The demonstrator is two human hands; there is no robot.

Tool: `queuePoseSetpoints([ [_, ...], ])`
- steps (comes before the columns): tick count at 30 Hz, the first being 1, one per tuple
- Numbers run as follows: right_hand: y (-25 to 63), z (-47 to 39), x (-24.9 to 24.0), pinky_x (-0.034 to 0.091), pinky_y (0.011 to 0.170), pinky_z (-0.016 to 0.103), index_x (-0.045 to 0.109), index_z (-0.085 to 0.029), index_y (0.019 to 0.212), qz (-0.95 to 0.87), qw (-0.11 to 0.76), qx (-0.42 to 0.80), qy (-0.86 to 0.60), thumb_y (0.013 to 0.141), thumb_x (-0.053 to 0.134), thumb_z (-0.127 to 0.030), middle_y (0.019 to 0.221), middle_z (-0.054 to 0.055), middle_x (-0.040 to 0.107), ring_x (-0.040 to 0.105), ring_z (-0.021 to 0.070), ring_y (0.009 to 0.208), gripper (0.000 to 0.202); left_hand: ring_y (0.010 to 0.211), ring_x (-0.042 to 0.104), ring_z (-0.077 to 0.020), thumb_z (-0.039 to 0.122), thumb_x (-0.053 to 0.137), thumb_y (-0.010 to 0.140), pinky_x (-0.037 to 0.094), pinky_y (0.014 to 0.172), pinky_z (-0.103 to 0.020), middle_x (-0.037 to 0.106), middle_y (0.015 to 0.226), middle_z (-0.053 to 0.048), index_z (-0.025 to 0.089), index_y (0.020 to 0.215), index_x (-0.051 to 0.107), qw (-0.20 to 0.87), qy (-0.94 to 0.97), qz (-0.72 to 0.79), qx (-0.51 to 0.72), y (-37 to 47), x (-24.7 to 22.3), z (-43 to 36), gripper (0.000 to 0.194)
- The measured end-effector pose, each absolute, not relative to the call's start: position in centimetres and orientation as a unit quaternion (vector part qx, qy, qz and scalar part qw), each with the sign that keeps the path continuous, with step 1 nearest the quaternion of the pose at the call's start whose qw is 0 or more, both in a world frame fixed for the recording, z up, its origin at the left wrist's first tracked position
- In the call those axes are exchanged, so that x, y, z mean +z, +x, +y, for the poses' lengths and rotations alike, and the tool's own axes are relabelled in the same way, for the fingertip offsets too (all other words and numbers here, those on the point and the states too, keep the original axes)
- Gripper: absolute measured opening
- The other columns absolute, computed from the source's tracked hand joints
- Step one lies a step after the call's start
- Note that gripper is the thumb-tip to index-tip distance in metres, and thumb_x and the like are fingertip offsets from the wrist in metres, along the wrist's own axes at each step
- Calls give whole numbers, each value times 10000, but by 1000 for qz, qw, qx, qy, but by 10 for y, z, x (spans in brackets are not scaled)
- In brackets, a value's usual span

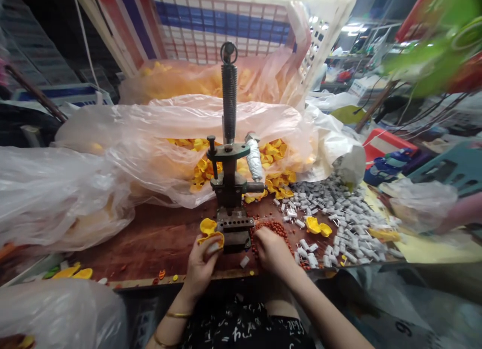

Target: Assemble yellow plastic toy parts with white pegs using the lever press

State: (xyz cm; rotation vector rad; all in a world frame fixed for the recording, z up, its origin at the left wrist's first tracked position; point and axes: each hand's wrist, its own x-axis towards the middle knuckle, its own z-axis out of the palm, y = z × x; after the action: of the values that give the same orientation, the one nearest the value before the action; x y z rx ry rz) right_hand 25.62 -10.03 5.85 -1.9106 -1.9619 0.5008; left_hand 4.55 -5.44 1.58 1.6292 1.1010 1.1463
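Observation:
My left hand is closed on a yellow plastic shell made of two cupped halves, just left of the press base. Something pale, perhaps a small grey part, shows inside the lower half. To the right of the base, my right hand reaches into a spread of small red-brown beads. Its fingers are bent together, and whatever they pinch is hidden. Between the hands stands a dark metal hand press with a spring column and a foil-wrapped handle. One loose grey part lies near the table's front edge.
Many grey parts with thin metal pins cover the right side, with another yellow shell among them. Behind the press, a pink plastic bag spills yellow shells. A white crate stands behind. A green fan is upper right.

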Motion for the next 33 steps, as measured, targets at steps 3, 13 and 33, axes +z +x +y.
queuePoseSetpoints([
  [3,292,-91,34,434,716,282,597,-132,768,-623,81,135,-766,824,409,-22,904,135,633,612,188,801,225,1057,552,-236,352,715,679,431,951,-363,582,1048,-68,228,934,721,439,602,480,463,40,14,-45,284],
  [13,242,-86,56,490,685,239,640,-165,826,-626,427,302,-578,778,520,-134,801,39,693,641,151,745,133,843,660,-196,294,852,519,508,823,-304,724,898,-76,126,805,723,758,242,407,449,65,43,-51,355],
  [33,209,-81,46,534,682,320,697,-156,778,-332,570,590,-466,598,783,-357,728,43,707,658,175,643,283,886,654,-215,299,816,603,486,858,-331,722,876,-73,132,823,720,761,245,372,471,71,43,-62,292],
])
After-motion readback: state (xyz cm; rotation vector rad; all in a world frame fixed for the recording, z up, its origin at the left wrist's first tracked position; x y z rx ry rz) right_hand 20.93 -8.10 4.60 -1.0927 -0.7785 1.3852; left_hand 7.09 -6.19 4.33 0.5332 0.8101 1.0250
